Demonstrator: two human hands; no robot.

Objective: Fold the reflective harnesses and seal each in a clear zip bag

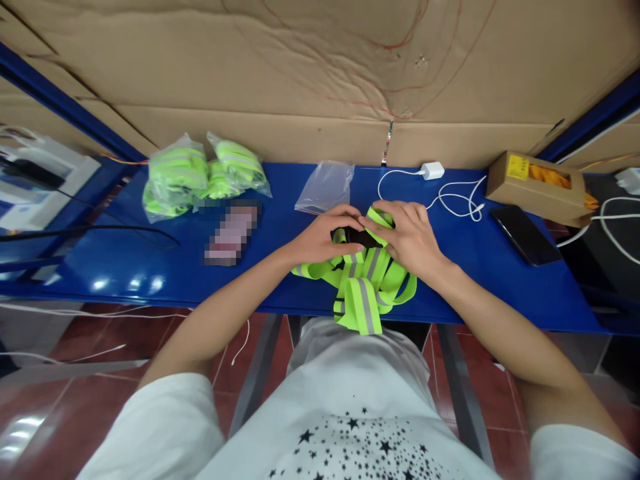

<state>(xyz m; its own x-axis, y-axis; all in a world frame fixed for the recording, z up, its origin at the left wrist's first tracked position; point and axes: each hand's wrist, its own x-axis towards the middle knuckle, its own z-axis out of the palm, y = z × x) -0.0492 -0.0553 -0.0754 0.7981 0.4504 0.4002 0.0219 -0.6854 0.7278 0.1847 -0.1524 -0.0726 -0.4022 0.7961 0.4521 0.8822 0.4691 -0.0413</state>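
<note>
- Far left, off the table edge: a white unit (35, 175) with a black cable (90, 230) running from it toward the table.
- Blue table (125, 267), back left: sealed bags of neon-green straps (200, 175), piled touching one another.
- Just in front of the bags: a small pinkish item (233, 233), blurred; cannot tell what it is.
- Back centre: an empty clear plastic bag (325, 187), lying flat, just beyond the hands.
- Left hand (323, 237): fingers curled inward, thumb and fingertips pinching the upper left part of the reflective strap vest (363, 280) beside a black piece (360, 237).
- Reflective strap vest: neon green with grey stripes, bunched at the near edge of the table, centre. Lower straps hang over the edge toward the person's white shirt (350, 387).
- Black piece sits between the two hands, partly covered; its kind cannot be told.
- Right hand (410, 237): fingers bent over a green loop at the top of the vest, pressing it against the thumb. The fingertips of both hands nearly meet.
- Back right of centre: a white charger plug (433, 171) with its white cable (455, 197) looped on the table.
- Right: a black phone (525, 235), face up, near the right forearm but apart from it.
- Behind the phone: an open cardboard box (537, 187) with a yellow label and yellow contents.
- Backdrop: flat cardboard sheets (320, 80) along the whole table.
</note>
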